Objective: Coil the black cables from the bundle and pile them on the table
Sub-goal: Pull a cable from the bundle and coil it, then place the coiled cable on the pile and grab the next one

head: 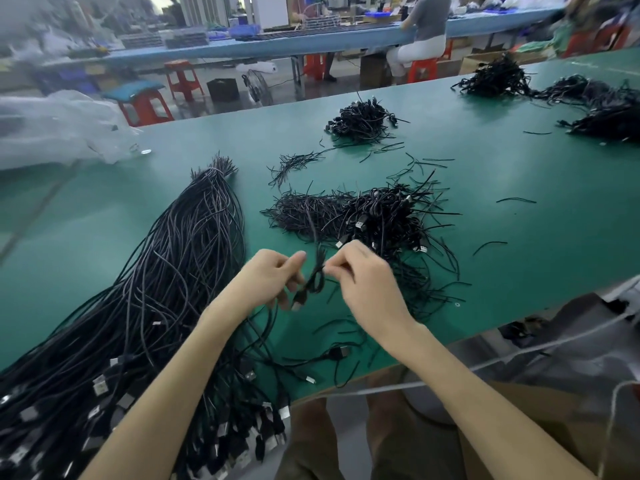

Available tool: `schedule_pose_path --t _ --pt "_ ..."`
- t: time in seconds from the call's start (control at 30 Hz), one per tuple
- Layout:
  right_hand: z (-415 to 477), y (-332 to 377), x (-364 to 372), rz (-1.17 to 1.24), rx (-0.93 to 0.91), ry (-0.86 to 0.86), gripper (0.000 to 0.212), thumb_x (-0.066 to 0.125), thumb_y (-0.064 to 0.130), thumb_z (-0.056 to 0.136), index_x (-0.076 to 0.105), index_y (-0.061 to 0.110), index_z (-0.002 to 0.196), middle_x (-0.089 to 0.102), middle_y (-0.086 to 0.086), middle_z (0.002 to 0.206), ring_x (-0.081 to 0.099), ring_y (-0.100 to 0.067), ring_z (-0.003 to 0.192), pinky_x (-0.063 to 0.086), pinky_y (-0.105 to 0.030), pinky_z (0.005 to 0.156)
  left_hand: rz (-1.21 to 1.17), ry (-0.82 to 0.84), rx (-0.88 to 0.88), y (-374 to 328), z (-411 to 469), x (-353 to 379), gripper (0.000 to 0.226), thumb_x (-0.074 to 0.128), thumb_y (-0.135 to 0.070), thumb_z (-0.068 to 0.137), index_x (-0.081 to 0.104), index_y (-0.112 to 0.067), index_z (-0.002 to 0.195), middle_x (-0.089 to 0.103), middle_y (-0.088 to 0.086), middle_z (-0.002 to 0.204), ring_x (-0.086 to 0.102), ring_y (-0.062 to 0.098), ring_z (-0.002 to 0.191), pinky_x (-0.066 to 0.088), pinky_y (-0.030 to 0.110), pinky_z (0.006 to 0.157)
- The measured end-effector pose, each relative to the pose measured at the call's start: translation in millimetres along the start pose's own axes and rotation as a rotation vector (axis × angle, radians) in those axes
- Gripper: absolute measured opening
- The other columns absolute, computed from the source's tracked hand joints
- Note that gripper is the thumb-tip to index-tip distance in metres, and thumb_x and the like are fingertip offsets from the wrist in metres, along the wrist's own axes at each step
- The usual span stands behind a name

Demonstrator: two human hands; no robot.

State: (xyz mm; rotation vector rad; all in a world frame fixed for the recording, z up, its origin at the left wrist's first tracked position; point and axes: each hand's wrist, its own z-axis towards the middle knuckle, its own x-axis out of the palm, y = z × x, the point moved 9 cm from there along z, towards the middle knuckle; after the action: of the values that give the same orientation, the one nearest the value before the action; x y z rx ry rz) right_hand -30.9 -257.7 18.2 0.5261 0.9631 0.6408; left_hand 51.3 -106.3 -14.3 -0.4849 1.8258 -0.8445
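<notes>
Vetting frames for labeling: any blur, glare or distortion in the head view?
Head view: fisheye bends the table edges; soft glare patches on its green top; left hand, right hand and the cable they hold slightly motion-blurred; far workshop and left margin smeared.

The person's 2 arms are bare all the way to the fingertips: the left forearm (194, 358) runs into the left hand (273, 278), and the right forearm (450, 368) into the right hand (367, 285). At the near edge, the legs wear creased olive-brown fabric (408, 441). Whether this is shorts or trousers cannot be told.
</notes>
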Motion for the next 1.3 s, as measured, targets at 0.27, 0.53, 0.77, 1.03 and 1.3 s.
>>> schedule_pose_path --t 0.27,0.53,0.77,1.03,1.3 --pt "49.0 -95.5 -67.0 0.223 0.519 -0.302 0.012 0.061 0.015 0.102 0.069 0.008 0.108 0.07 0.001 0.088 0.063 -0.001 0.055 0.051 -0.017 0.057 0.793 -0.414 -0.237 57.6 -3.3 -74.4 0.054 0.055 -0.038 0.104 0.041 0.003 0.135 0.044 0.025 0.139 0.049 0.04 0.126 0.05 0.048 0.089" --pt "36.6 -103.8 -55.9 0.328 0.501 -0.322 0.052 0.055 0.013 0.103 0.04 0.011 0.153 0.065 0.004 0.121 0.072 -0.005 0.089 0.059 -0.024 0.08 0.751 -0.413 -0.134 55.8 8.4 -77.8 0.025 0.055 -0.024 0.106 0.042 -0.009 0.09 0.056 0.01 0.09 0.055 0.031 0.074 0.04 0.041 0.066" --pt "26.9 -38.4 -29.5 0.099 0.149 -0.163 0.029 0.057 0.003 0.1 0.064 0.009 0.128 0.055 0.0 0.122 0.059 -0.002 0.102 0.05 -0.012 0.089 0.766 -0.526 0.019 24.6 -6.7 -76.1 0.025 0.048 -0.023 0.107 0.053 -0.007 0.088 0.06 0.009 0.077 0.059 0.032 0.067 0.041 0.038 0.064" --pt "1.2 4.8 43.3 0.175 -0.032 0.235 0.071 0.065 0.003 0.094 0.037 0.024 0.156 0.048 0.012 0.145 0.04 -0.002 0.135 0.039 -0.03 0.115 0.452 -0.068 0.255 -22.6 -22.7 -25.3 0.026 0.055 -0.032 0.104 0.056 -0.019 0.081 0.066 0.003 0.073 0.065 0.022 0.06 0.05 0.035 0.056" --pt "-15.0 -7.2 61.3 0.2 0.092 0.456 0.046 0.052 0.0 0.098 0.052 0.026 0.137 0.072 0.0 0.114 0.067 -0.013 0.107 0.053 -0.041 0.098 -0.04 0.25 0.366 -21.7 -26.6 11.3 0.018 0.064 -0.024 0.102 0.073 -0.011 0.092 0.056 -0.002 0.062 0.04 0.013 0.044 0.034 0.025 0.044"
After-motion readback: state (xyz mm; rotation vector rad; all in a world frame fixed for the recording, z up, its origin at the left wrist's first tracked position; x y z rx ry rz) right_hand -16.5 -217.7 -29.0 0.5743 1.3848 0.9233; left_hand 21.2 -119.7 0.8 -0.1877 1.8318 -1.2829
